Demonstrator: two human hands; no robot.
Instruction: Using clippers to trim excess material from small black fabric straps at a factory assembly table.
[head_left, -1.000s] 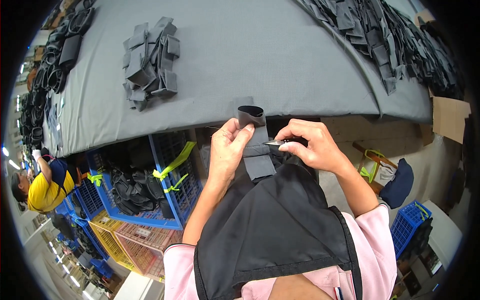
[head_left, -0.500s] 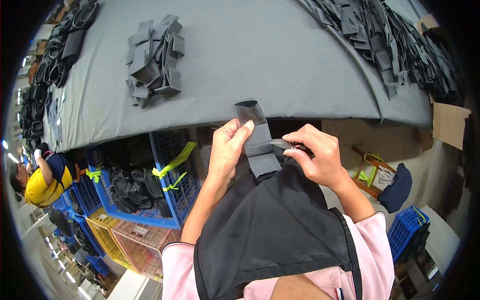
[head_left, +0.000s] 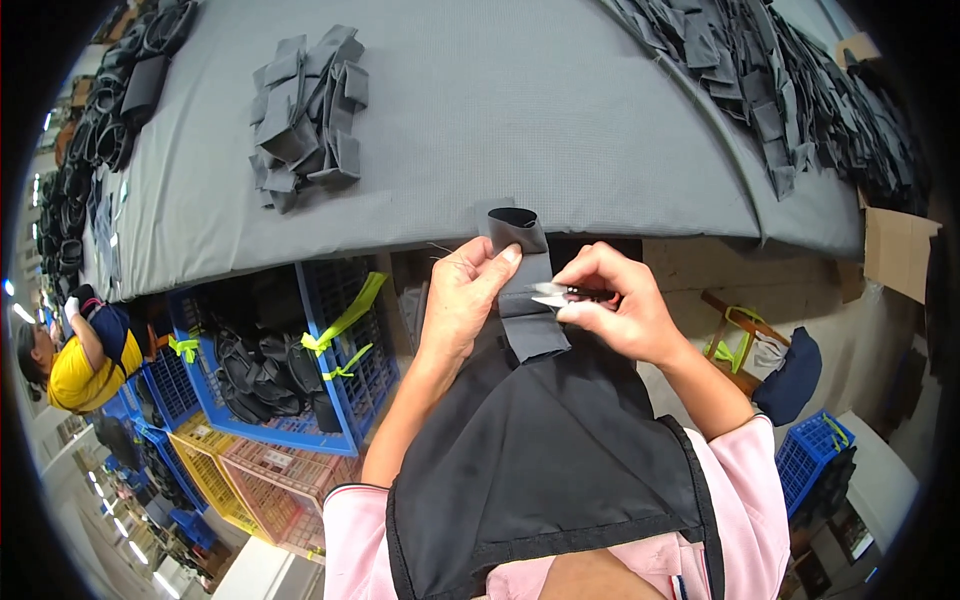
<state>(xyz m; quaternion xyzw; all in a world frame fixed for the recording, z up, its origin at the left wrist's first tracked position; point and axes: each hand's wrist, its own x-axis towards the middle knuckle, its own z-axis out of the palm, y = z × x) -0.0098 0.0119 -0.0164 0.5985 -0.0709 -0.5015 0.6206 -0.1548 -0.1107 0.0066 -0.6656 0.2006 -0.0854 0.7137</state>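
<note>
Two fabric piles (head_left: 305, 115) flank grey table (head_left: 520, 120)

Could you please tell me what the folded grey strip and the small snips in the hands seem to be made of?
The grey strip, held by the left hand, looks like soft matte fabric, perhaps padded: it folds over without creasing sharply. The snips in the right hand show bright, shiny blades, likely steel; their handle is mostly hidden.

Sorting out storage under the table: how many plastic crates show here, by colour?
Blue plastic crates: 3, the big one under the table edge, one by the person in yellow, one at right
Yellow crate: 1
Pink crate: 1
Total: 5
</note>
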